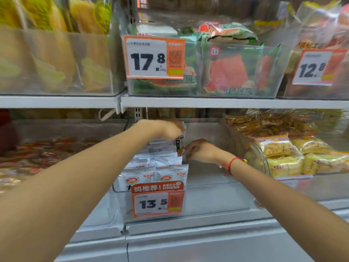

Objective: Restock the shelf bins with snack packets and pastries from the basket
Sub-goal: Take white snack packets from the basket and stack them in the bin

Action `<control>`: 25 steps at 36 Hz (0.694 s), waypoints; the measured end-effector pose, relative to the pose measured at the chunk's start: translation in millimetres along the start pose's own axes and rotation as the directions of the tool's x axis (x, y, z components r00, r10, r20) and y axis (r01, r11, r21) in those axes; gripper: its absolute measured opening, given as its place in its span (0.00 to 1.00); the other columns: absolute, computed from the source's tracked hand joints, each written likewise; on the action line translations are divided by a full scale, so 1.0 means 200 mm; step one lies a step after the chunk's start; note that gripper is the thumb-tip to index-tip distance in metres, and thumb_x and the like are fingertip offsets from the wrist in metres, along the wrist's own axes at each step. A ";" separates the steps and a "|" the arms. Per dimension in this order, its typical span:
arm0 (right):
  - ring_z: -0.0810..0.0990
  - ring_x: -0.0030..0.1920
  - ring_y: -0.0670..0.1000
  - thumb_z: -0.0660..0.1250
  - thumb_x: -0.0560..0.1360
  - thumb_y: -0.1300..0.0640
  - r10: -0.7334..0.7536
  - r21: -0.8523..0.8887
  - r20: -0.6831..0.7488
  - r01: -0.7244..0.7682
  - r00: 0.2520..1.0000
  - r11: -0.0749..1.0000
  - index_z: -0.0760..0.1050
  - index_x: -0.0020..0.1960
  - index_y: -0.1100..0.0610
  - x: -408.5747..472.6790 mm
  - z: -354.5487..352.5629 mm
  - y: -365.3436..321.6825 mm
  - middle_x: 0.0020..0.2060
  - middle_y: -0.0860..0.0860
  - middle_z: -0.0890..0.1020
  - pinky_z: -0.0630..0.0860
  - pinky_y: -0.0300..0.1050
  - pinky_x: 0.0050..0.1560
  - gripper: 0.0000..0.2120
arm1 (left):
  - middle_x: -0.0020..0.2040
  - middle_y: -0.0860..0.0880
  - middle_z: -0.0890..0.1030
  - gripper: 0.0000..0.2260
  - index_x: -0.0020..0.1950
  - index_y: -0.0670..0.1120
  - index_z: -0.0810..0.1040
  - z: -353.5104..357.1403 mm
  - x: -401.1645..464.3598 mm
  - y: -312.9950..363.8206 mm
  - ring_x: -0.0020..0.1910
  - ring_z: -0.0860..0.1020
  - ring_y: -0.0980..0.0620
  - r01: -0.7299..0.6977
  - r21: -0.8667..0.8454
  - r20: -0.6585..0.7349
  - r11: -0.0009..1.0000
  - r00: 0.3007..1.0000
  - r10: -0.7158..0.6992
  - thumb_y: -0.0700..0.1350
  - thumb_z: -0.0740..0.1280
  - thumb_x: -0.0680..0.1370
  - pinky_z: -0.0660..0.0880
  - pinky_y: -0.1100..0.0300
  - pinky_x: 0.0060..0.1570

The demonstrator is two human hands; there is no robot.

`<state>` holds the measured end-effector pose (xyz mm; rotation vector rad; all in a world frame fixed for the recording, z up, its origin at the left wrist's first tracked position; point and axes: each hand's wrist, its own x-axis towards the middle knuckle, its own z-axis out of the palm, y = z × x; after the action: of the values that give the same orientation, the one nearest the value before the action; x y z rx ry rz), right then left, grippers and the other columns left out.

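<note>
Light, soft, crinkly white packets (166,163): best pinched by the top edge. Left hand (166,129) gripping one, right hand (198,150) pinching another.

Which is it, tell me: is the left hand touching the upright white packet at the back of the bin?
Touching: the head view shows the left hand gripping the white packet's top.

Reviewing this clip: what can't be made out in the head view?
- Basket: outside the frame.
- Left hand grip: fingers motion-blurred over the white packets.
- Right hand: pinches a small packet, mostly covered by fingers.
- Left bins: blurred, contents unreadable.
- 12.8 price tag: cut by the right edge.
</note>
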<state>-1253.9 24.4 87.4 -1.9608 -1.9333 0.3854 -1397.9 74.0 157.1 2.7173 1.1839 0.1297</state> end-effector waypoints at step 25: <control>0.79 0.34 0.45 0.67 0.75 0.58 -0.039 0.061 0.298 0.022 0.954 0.998 0.82 0.46 0.56 -0.89 0.55 -0.44 0.38 0.50 0.83 0.77 0.41 0.42 0.05 | 0.45 0.60 0.83 0.05 0.49 0.57 0.81 0.73 -1.33 -0.18 0.44 0.80 0.59 -0.018 -0.695 -0.347 0.718 0.884 -0.313 0.48 0.68 0.77 0.74 0.61 0.45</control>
<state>-1385.7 -146.3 17.2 -1.9239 -2.1032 0.7599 -1582.5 -114.3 5.0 1.9541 1.1428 1.0063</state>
